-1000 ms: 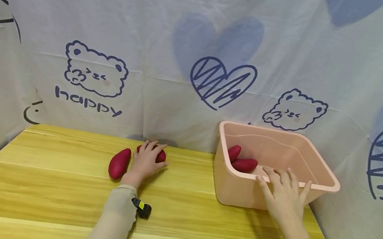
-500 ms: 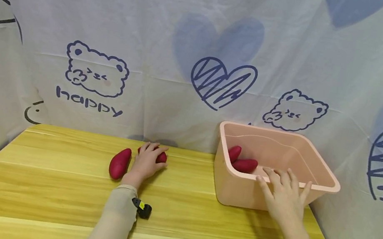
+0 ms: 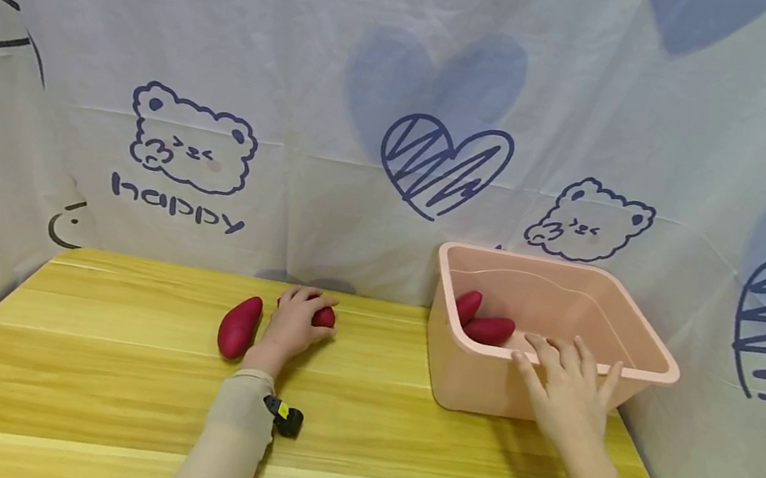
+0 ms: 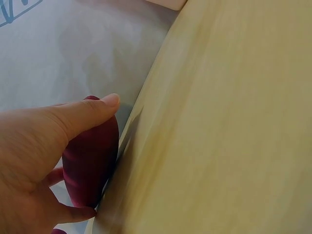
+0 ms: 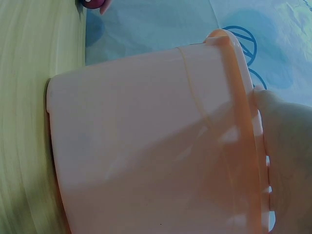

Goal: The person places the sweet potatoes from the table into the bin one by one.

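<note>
My left hand (image 3: pixel 292 327) grips a dark red sweet potato (image 3: pixel 324 316) at the table's back edge, and the fingers hide part of it in the head view. Seen from the left wrist, the thumb and a finger lie on opposite ends of the sweet potato (image 4: pixel 92 156), close to the wood. A second sweet potato (image 3: pixel 239 327) lies just left of that hand. Over the front rim of a pink plastic bin (image 3: pixel 481 382), my right hand (image 3: pixel 572 402) spreads its fingers and holds nothing. In the bin are two more sweet potatoes (image 3: pixel 489 330), at its left end.
The wooden table (image 3: pixel 98 394) runs back to a white cloth (image 3: pixel 312 210) printed with hearts and bears. The bin stands at the back right, close to the cloth on the right side. A black wrist camera (image 3: pixel 283 417) sits on the left sleeve.
My left fingers have drawn in around the sweet potato, which has shifted slightly to the right. The right hand and the bin stay where they were.
</note>
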The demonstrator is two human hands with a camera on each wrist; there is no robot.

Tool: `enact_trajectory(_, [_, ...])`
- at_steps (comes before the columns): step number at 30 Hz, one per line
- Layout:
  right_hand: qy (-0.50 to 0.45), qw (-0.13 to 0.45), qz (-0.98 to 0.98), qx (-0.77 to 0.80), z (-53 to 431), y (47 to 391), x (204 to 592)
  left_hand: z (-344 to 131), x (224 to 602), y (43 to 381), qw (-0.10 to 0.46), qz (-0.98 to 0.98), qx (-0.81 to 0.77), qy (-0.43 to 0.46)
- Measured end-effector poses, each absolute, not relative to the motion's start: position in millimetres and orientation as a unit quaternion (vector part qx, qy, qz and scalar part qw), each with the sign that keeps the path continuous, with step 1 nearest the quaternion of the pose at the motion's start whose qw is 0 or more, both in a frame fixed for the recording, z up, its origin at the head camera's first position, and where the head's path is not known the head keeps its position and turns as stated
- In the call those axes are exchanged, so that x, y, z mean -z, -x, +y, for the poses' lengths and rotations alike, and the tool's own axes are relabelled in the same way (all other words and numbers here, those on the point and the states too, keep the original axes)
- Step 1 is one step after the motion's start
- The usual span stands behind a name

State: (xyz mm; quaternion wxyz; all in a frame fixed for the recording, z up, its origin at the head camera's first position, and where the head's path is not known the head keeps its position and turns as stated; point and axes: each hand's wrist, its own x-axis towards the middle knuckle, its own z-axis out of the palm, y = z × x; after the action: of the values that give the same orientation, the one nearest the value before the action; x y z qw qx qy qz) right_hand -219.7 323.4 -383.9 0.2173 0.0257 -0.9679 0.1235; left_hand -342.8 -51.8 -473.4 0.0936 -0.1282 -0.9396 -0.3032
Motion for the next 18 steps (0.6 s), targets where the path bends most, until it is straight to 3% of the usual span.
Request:
enact_trajectory(8, [-0.028, 0.219, -0.968, -0.122, 323.2, 220.3, 384.4, -51.1, 472.4, 342.6, 0.093, -0.937, 0.314, 0.125])
enact_trajectory(18, [-0.026, 0.216, -0.968, -0.121, 322.6, 218.9, 383.3, -49.0, 464.9, 344.4, 0.131, -0.935, 0.297, 0.143])
